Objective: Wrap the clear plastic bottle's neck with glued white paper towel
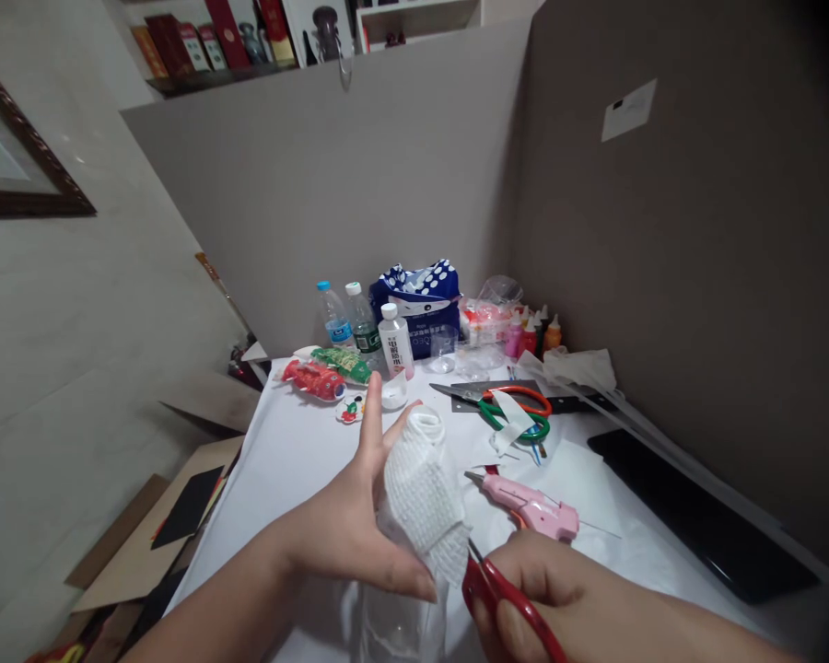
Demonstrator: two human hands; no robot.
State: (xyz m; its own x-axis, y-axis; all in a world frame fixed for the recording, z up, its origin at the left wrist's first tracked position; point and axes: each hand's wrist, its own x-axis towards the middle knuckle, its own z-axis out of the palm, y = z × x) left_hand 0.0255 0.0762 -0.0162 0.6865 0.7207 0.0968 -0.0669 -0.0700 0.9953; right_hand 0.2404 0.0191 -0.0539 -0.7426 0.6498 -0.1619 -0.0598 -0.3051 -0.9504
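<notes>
My left hand [356, 525] holds a clear plastic bottle [401, 626] wrapped in white textured paper towel [421, 488], thumb across the front and forefinger pointing up. My right hand [559, 599] is closed on the handles of red scissors [504, 594], whose blades meet the lower edge of the paper towel. Both hands are over the near part of a table with a white cover [297, 451]. The bottle's lower end is partly cut off by the frame edge.
A pink glue gun [531, 506] lies just beyond my right hand. Green-and-orange scissors [518, 410], a black ruler, three water bottles [363, 327], a blue dotted bag [418, 295], small paint bottles [531, 336] and decorated fish-like crafts [314, 378] sit further back. Grey partition walls close the back and right; cardboard lies on the floor at left.
</notes>
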